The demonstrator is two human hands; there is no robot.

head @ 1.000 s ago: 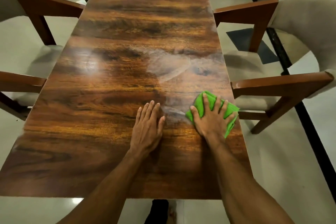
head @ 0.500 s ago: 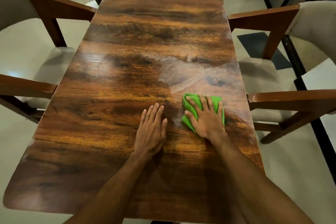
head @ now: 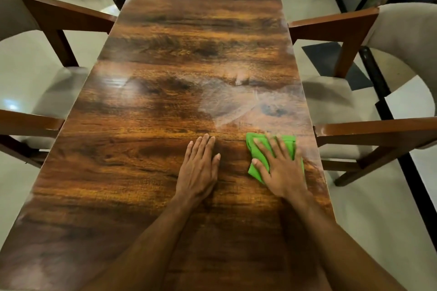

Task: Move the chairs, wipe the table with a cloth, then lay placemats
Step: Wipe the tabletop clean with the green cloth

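Green cloth [head: 260, 156], folded and soft, lies flat near the table's [head: 142, 172] right edge under your right hand [head: 282, 172], fingers spread wide and pressing it down. Your left hand [head: 199, 168] rests flat beside it, fingers together. Glossy wood grain shows hazy wipe streaks [head: 227, 101]. Cushioned wooden chairs [head: 354, 28] flank both sides.

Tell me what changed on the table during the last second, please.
The right hand slid the green cloth left from the table's right edge, then partly back right. Nothing was grasped or released. The left hand stayed flat beside it; the chairs did not move.
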